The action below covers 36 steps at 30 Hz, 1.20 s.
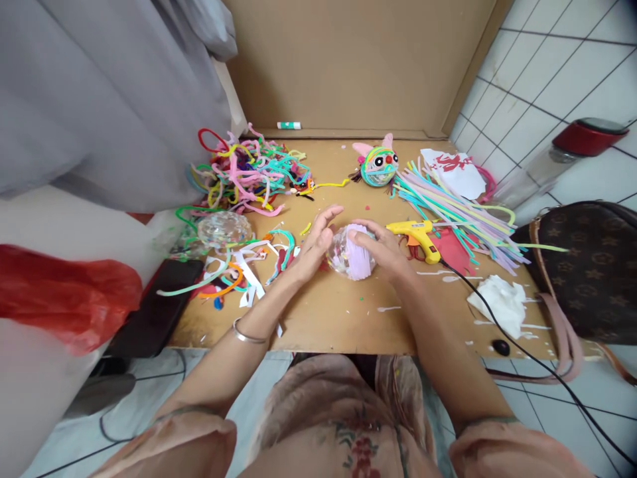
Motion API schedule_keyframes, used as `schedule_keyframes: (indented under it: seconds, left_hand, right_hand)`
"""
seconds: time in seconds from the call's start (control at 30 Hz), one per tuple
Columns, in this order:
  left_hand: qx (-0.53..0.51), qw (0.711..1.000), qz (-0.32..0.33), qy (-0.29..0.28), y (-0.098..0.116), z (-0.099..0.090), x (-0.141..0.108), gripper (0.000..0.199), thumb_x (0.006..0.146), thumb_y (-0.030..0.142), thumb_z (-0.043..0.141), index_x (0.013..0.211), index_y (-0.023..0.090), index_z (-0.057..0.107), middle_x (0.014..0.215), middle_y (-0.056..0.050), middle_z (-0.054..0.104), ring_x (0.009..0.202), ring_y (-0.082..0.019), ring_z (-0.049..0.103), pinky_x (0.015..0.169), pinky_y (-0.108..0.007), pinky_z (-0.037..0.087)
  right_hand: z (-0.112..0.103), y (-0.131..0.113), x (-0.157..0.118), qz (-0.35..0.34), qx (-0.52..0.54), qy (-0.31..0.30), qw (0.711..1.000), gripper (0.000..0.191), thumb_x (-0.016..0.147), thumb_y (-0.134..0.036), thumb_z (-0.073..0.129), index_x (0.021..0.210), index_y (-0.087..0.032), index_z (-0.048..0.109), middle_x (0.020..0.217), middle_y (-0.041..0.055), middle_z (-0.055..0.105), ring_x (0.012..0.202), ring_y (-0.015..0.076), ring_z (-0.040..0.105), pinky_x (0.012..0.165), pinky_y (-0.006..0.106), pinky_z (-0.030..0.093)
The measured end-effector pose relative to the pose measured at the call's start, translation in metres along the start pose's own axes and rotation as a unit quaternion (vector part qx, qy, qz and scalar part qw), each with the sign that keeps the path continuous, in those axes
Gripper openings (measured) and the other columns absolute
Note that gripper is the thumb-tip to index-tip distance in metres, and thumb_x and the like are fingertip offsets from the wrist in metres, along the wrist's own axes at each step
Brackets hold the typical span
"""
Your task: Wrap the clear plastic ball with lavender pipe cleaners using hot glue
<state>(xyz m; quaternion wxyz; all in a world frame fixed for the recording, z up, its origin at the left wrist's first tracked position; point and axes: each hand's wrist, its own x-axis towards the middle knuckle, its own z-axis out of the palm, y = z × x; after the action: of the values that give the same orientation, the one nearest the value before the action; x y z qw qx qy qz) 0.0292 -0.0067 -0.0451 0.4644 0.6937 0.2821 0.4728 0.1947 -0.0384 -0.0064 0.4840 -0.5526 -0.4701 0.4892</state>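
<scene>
Between my hands, a clear round ball (339, 255) rests at the middle of the table, with small coloured bits showing inside. A band of lilac pipe cleaners (359, 255) covers its right side. My right hand (382, 244) holds the ball from the right, its thumb pressed on the lilac band and its fingers behind. Along the left side, my left hand (317, 244) has its fingers stretched out, close to the ball; whether it touches is hard to see. A yellow glue gun (418, 238) lies just right of my right hand.
Tangled pipe cleaners (249, 169), another clear ball (225, 229) and paper scraps (251, 272) lie left. A decorated ball with eyes (379, 164) stands at the back. Straight pipe cleaners (458, 212), a crumpled tissue (499, 304) and a brown bag (587, 265) are right; a black cord (502, 323) crosses the edge.
</scene>
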Motion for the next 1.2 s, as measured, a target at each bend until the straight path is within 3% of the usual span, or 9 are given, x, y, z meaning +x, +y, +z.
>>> schedule_keyframes:
  seconds: [0.17, 0.23, 0.3, 0.5, 0.83, 1.1, 1.2]
  left_hand:
    - [0.039, 0.998, 0.031, -0.032, 0.016, 0.002, -0.003, 0.09, 0.069, 0.082, 0.056, 0.138, 0.026, 0.041, 0.155, -0.011, 0.031, 0.147, -0.033, 0.026, 0.12, -0.048, 0.026]
    - [0.074, 0.996, 0.037, -0.046, 0.022, 0.005, -0.004, 0.097, 0.061, 0.075, 0.072, 0.137, 0.023, 0.042, 0.15, -0.014, 0.036, 0.143, -0.035, 0.032, 0.119, -0.05, 0.028]
    - [0.096, 0.994, 0.03, -0.052, 0.026, 0.008, -0.005, 0.095, 0.061, 0.064, 0.079, 0.138, 0.022, 0.041, 0.145, -0.015, 0.042, 0.136, -0.034, 0.042, 0.115, -0.05, 0.033]
    - [0.082, 0.995, 0.011, -0.051, 0.031, 0.01, -0.006, 0.079, 0.072, 0.055, 0.074, 0.136, 0.021, 0.042, 0.138, -0.013, 0.05, 0.125, -0.03, 0.051, 0.107, -0.045, 0.042]
    - [0.065, 0.997, -0.016, -0.028, 0.03, 0.01, -0.008, 0.069, 0.077, 0.056, 0.07, 0.131, 0.021, 0.045, 0.131, -0.012, 0.053, 0.119, -0.027, 0.053, 0.104, -0.042, 0.043]
    - [0.024, 1.0, 0.001, 0.001, 0.025, 0.009, -0.004, 0.105, 0.054, 0.066, 0.082, 0.138, 0.023, 0.035, 0.143, -0.015, 0.041, 0.133, -0.033, 0.043, 0.112, -0.048, 0.037]
    - [0.015, 1.0, -0.008, -0.007, 0.024, 0.009, -0.004, 0.11, 0.051, 0.068, 0.082, 0.139, 0.024, 0.034, 0.145, -0.016, 0.039, 0.133, -0.034, 0.044, 0.112, -0.051, 0.037]
  right_hand:
    - [0.003, -0.007, -0.003, 0.022, 0.107, 0.042, 0.993, 0.037, 0.058, -0.048, 0.069, 0.081, -0.02, 0.065, 0.075, -0.0007, 0.064, 0.074, 0.016, 0.057, 0.067, 0.03, 0.043]
    - [0.003, -0.01, -0.004, 0.022, 0.131, 0.055, 0.99, 0.034, 0.058, -0.049, 0.068, 0.075, -0.02, 0.061, 0.072, -0.001, 0.063, 0.073, 0.0158, 0.056, 0.066, 0.03, 0.042]
    - [0.002, -0.013, -0.005, 0.023, 0.145, 0.063, 0.987, 0.033, 0.058, -0.048, 0.069, 0.072, -0.02, 0.059, 0.071, -0.0014, 0.061, 0.072, 0.0153, 0.055, 0.065, 0.029, 0.042]
    - [0.004, -0.014, -0.008, 0.02, 0.159, 0.06, 0.985, 0.033, 0.058, -0.048, 0.069, 0.072, -0.02, 0.058, 0.067, -0.0031, 0.058, 0.067, 0.0135, 0.053, 0.062, 0.028, 0.039]
    - [0.006, -0.011, -0.007, 0.019, 0.146, 0.069, 0.987, 0.034, 0.055, -0.049, 0.071, 0.071, -0.02, 0.061, 0.07, -0.002, 0.059, 0.069, 0.0141, 0.051, 0.063, 0.029, 0.039]
    - [0.006, -0.011, -0.008, 0.007, 0.199, 0.035, 0.979, 0.036, 0.06, -0.044, 0.071, 0.086, -0.021, 0.065, 0.081, 0.0004, 0.067, 0.081, 0.0185, 0.059, 0.072, 0.031, 0.046]
    - [0.006, -0.012, -0.01, 0.008, 0.204, 0.038, 0.978, 0.037, 0.06, -0.044, 0.07, 0.089, -0.021, 0.064, 0.084, 0.001, 0.068, 0.083, 0.0197, 0.06, 0.074, 0.032, 0.047]
